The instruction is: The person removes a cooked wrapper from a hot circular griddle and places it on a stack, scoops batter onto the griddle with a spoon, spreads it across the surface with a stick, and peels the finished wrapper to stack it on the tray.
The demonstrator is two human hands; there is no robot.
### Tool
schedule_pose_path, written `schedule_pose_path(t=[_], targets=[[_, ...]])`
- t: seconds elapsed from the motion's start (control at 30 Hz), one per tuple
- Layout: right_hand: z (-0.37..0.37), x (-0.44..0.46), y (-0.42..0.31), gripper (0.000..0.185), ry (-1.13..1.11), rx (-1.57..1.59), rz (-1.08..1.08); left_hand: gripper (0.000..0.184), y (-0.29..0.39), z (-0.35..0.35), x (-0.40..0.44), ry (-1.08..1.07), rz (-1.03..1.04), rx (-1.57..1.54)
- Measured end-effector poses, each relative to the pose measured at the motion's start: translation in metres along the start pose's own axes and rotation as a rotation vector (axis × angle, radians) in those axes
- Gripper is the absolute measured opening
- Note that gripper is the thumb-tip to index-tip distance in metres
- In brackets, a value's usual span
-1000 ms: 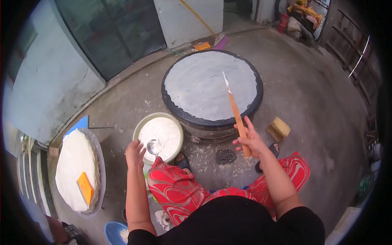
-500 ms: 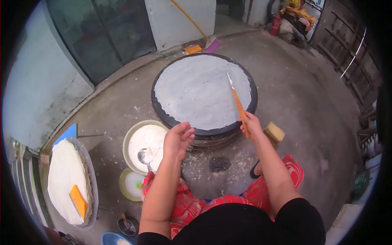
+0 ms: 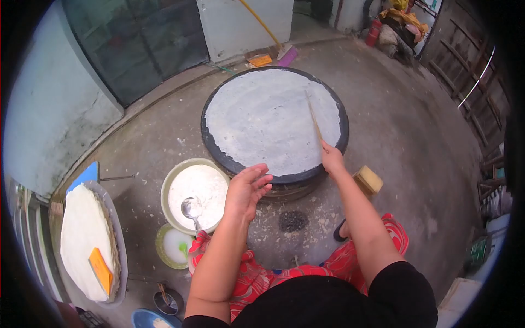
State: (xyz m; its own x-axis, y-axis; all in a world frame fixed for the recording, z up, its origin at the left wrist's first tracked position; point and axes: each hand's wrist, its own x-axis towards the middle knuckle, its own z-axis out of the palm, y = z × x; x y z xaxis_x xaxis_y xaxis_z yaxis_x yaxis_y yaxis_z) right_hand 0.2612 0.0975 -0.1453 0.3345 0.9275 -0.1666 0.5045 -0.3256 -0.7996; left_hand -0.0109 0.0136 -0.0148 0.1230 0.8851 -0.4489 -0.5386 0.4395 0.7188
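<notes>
A round dark griddle [image 3: 298, 178] stands in front of me, covered almost to its rim by a thin pale sheet of batter [image 3: 262, 120]. My right hand [image 3: 332, 158] is closed around the handle of a long, thin wooden spatula [image 3: 314, 116]. The spatula is turned edge-on, its far end at the right part of the sheet. By the griddle's near left rim, my left hand [image 3: 249, 191] is raised, empty, its fingers loosely curved and apart. Below and left of it sits a basin [image 3: 165, 191] of white batter with a metal ladle [image 3: 190, 209] in it.
A green bowl [image 3: 159, 249] of whitish liquid adjoins the basin. At left, an orange scraper [image 3: 100, 270] lies on a stack of pale flat sheets [image 3: 82, 235]. A yellowish block [image 3: 368, 180] stands right of the griddle. A broom [image 3: 287, 54] leans behind it.
The spatula has turned from showing its flat orange-brown face to edge-on, as my right hand rolled over and moved slightly up. My left hand shifted slightly right, still open.
</notes>
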Motion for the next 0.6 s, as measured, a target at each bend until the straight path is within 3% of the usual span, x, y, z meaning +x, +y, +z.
schedule_pose_path(t=[0.1,0.17,0.2,0.27,0.3,0.37,0.43,0.47,0.6], targets=[[-0.010,-0.024,-0.030,0.035,-0.041,0.052,0.028,0.028,-0.001,0.002,0.000,-0.006,-0.013,0.011],[-0.020,-0.028,-0.035,0.033,-0.222,0.490,0.309,0.028,0.000,0.003,-0.002,-0.010,-0.014,0.014],[-0.021,-0.028,-0.032,0.033,-0.221,0.489,0.307,0.028,0.001,0.004,-0.003,-0.014,-0.008,0.013],[-0.017,-0.032,-0.016,0.033,0.125,0.373,0.179,0.028,-0.001,0.003,-0.004,-0.013,-0.006,0.007],[-0.009,-0.039,-0.004,0.033,0.123,0.373,0.181,0.028,-0.001,0.003,-0.004,-0.014,-0.005,0.010],[0.004,-0.052,0.020,0.034,-0.172,-0.001,-0.237,0.028,0.001,0.005,-0.004,-0.015,-0.005,0.014],[-0.015,-0.096,-0.038,0.035,-0.533,0.241,0.058,0.028,0.000,0.007,-0.004,-0.028,-0.013,0.016],[-0.011,-0.099,-0.033,0.036,-0.574,0.341,0.051,0.028,0.000,0.007,-0.004,-0.029,-0.015,0.017],[-0.019,-0.104,-0.024,0.037,-0.347,0.667,0.170,0.028,-0.002,0.004,-0.005,-0.029,-0.021,0.019]])
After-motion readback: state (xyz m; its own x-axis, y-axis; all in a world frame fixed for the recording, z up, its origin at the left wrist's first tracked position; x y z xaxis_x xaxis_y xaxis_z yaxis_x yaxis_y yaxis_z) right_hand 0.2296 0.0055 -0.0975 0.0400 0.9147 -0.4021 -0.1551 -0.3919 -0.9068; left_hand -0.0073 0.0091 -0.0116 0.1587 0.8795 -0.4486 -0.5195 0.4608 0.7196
